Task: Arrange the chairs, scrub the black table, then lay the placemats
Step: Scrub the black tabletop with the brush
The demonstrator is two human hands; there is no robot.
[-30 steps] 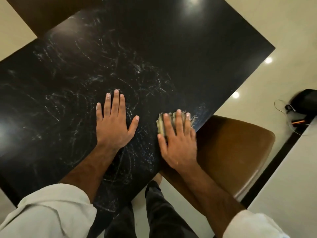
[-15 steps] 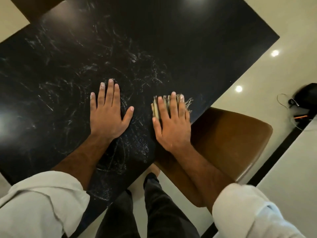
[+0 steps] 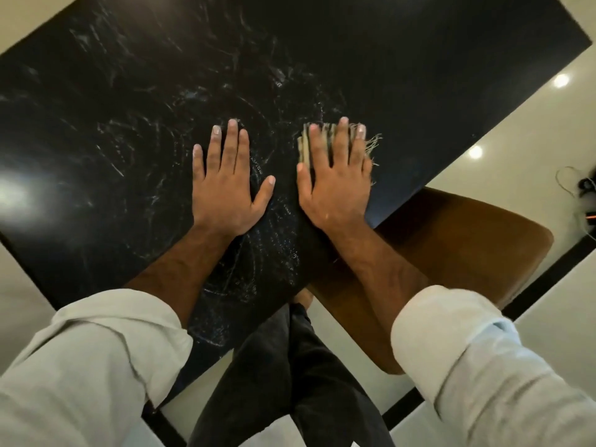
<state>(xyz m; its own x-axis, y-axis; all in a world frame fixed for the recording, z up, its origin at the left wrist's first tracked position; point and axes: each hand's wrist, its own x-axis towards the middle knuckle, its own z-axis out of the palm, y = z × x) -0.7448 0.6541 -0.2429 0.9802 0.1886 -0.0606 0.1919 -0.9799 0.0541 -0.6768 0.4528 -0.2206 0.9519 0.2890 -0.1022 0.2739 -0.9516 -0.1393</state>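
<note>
The black table (image 3: 403, 75) fills the upper view, its top streaked with whitish soapy swirls around my hands. My left hand (image 3: 225, 185) lies flat on the wet surface, fingers apart, holding nothing. My right hand (image 3: 335, 182) presses flat on a frayed beige scrub pad (image 3: 371, 146), whose fibres stick out past my fingertips and on the right side. A brown leather chair (image 3: 451, 253) stands tucked at the table's right edge, under my right forearm.
Glossy cream floor (image 3: 532, 124) surrounds the table, with ceiling-light reflections. A dark object with thin cables (image 3: 583, 188) lies on the floor at the far right. My dark trousers and one foot show below the table's near corner.
Both hands have slid a little farther up the table, with the pad under the right hand. The view has shifted, bringing my sleeves closer.
</note>
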